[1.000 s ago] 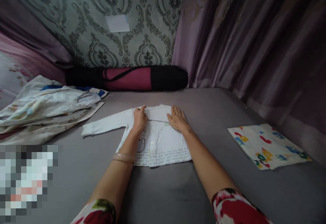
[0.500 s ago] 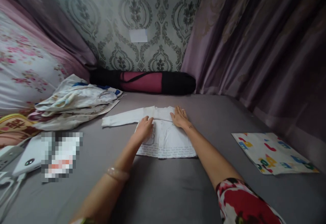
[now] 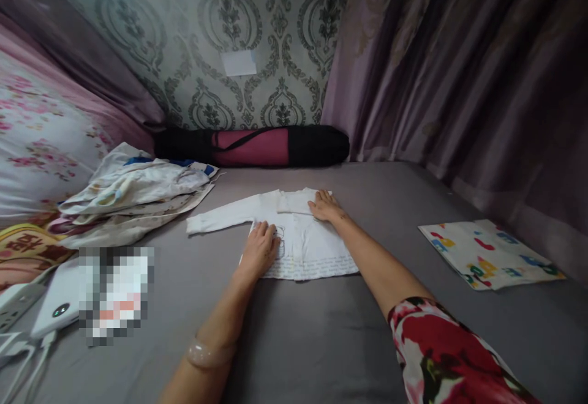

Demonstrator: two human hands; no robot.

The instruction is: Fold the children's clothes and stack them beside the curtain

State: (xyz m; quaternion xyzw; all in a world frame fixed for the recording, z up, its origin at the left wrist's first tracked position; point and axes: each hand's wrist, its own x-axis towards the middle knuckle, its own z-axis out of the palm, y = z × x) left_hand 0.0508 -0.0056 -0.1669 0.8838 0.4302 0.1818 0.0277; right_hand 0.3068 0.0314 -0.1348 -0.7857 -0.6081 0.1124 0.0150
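Observation:
A small white long-sleeved shirt lies on the grey sheet, with lines of print along its hem and a line drawing on its front. One sleeve stretches out to the left; the other is folded across the chest. My left hand rests on the left part of the shirt's front beside the drawing, fingers spread a little. Flat on the folded sleeve near the right shoulder lies my right hand, its fingers extended. Neither hand grips the cloth.
A heap of clothes lies at the left, near a white phone and a power strip. Folded cloth with colourful letters is at the right. A black and red roll bag lies along the wall.
My left hand has moved down the shirt's front, nearer to the hem. My right hand stays at the right shoulder. The camera view has shifted slightly.

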